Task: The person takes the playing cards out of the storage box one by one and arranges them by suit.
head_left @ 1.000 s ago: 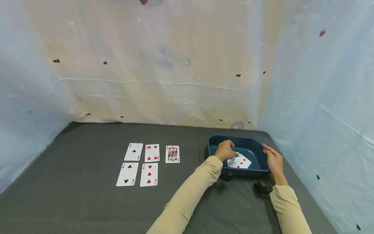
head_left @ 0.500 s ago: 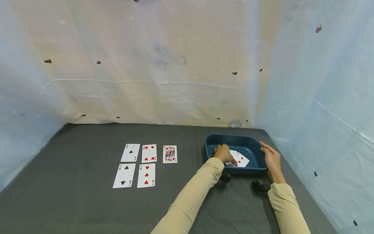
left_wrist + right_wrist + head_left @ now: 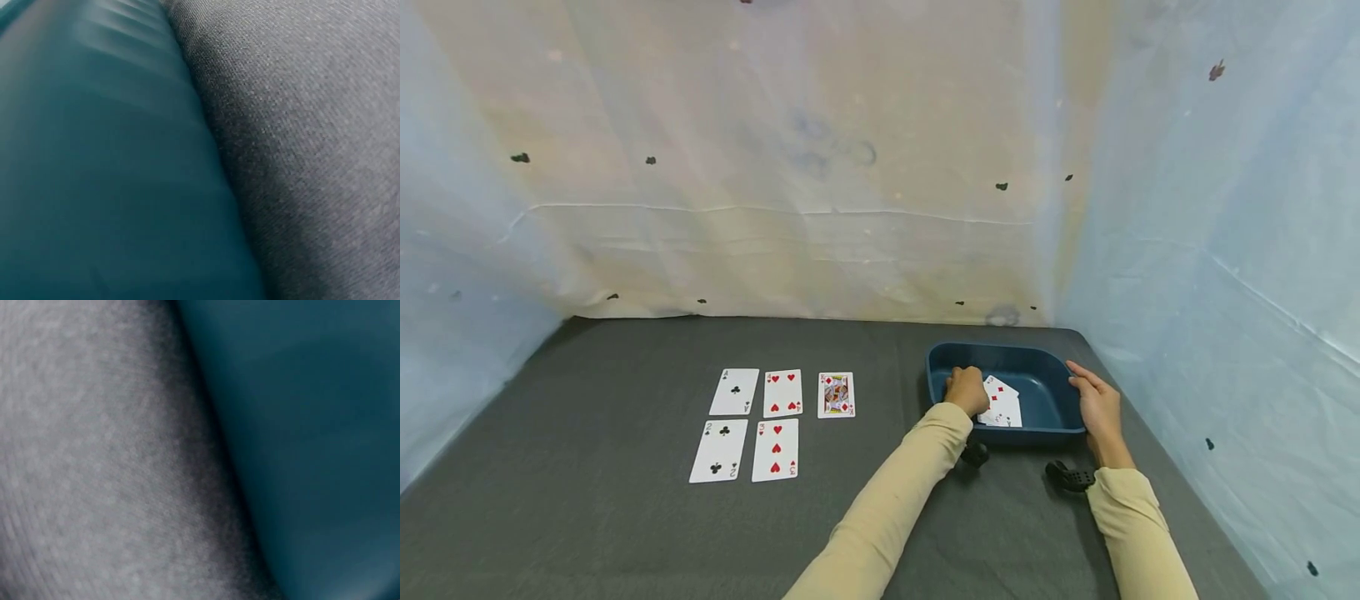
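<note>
A dark blue plastic tray (image 3: 1051,392) stands at the right of the table. My left hand (image 3: 967,392) reaches down inside its left part with bent fingers. The fingertips are hidden, so I cannot tell whether they pinch a card. Beside that hand, white playing cards (image 3: 1002,404) lie overlapping on the tray floor, the top ones with red pips. My right hand (image 3: 1101,412) holds the tray's right rim between thumb and fingers. The left wrist view shows only the tray's outer wall (image 3: 119,169) and cloth; the right wrist view likewise shows the tray wall (image 3: 312,456).
On the grey cloth (image 3: 625,533) to the left lie an ace of clubs (image 3: 734,392), a four of hearts (image 3: 783,393), a king of diamonds (image 3: 837,395), a two of clubs (image 3: 718,451) and a three of hearts (image 3: 776,451). Pale sheeting (image 3: 820,267) rises behind the table.
My left hand has moved down and left inside the tray. The cards there have shifted, and different ones show on top. My right hand stays on the rim. The head view has swung slightly.
</note>
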Demonstrator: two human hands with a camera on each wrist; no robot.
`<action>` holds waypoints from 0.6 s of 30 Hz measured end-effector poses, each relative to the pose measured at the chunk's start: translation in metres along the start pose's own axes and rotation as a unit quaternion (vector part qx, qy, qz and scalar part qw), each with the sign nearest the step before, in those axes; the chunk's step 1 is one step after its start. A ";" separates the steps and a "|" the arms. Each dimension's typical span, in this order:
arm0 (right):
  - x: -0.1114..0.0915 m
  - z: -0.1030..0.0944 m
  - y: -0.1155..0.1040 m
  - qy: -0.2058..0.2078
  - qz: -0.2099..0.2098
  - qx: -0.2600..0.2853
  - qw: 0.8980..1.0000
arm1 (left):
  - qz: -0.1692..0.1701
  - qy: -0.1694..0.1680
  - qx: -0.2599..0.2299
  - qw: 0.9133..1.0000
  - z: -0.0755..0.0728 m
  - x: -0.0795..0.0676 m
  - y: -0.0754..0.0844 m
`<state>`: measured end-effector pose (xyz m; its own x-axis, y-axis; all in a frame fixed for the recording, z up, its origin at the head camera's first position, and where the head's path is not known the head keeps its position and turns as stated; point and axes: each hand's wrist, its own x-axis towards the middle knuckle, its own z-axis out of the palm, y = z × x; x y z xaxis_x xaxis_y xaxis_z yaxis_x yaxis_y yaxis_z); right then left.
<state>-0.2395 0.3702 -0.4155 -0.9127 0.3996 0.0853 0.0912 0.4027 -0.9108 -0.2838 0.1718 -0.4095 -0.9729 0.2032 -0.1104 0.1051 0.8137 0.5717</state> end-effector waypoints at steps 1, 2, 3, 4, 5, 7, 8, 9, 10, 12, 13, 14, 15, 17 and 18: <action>0.000 0.000 0.000 -0.001 0.000 0.000 1.000 | -0.005 0.000 -0.009 1.000 0.000 0.000 0.000; 0.000 0.000 -0.001 -0.001 0.001 0.002 1.000 | -0.011 0.003 -0.016 1.000 0.001 0.000 0.000; 0.000 -0.001 -0.001 -0.002 0.001 0.004 1.000 | -0.017 0.005 -0.020 1.000 0.001 0.000 0.000; -0.001 0.000 -0.001 -0.003 0.001 0.004 1.000 | -0.024 0.008 -0.022 0.999 0.001 -0.001 0.000; -0.001 0.000 -0.001 -0.003 0.002 0.006 1.000 | -0.028 0.010 -0.016 0.999 0.002 -0.001 0.000; -0.001 0.000 -0.001 -0.003 0.004 0.010 1.000 | -0.038 0.015 -0.004 0.999 0.003 -0.002 0.001; -0.001 0.000 -0.001 -0.003 0.004 0.009 1.000 | -0.043 0.016 0.002 0.999 0.003 -0.002 0.001; -0.001 0.000 -0.001 -0.002 0.004 0.006 1.000 | -0.048 0.016 0.008 0.999 0.004 -0.002 0.002; -0.001 0.000 -0.001 -0.001 0.004 0.004 1.000 | -0.053 0.015 0.013 0.998 0.004 -0.001 0.002; -0.001 0.000 0.000 0.001 0.003 -0.001 1.000 | -0.065 0.011 0.015 0.998 0.004 0.000 0.003; -0.001 0.001 0.000 0.002 0.002 -0.004 1.000 | -0.070 0.009 0.016 0.997 0.004 0.001 0.003; -0.001 0.000 0.000 0.002 0.002 -0.007 1.000 | -0.074 0.008 0.015 0.997 0.005 0.002 0.003; -0.001 0.001 0.000 0.003 0.002 -0.007 1.000 | -0.078 0.009 0.011 0.997 0.005 0.002 0.003; -0.001 0.001 0.000 0.002 0.002 -0.007 1.000 | -0.086 0.011 -0.003 0.996 0.004 0.003 0.003; -0.001 0.000 -0.001 0.001 0.002 -0.006 1.000 | -0.088 0.010 -0.011 0.996 0.004 0.003 0.003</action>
<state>-0.2390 0.3693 -0.4153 -0.9114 0.4030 0.0829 0.0990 0.4105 -0.9065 -0.2854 0.1771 -0.4111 -0.9799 0.0464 -0.1942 -0.0724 0.8239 0.5620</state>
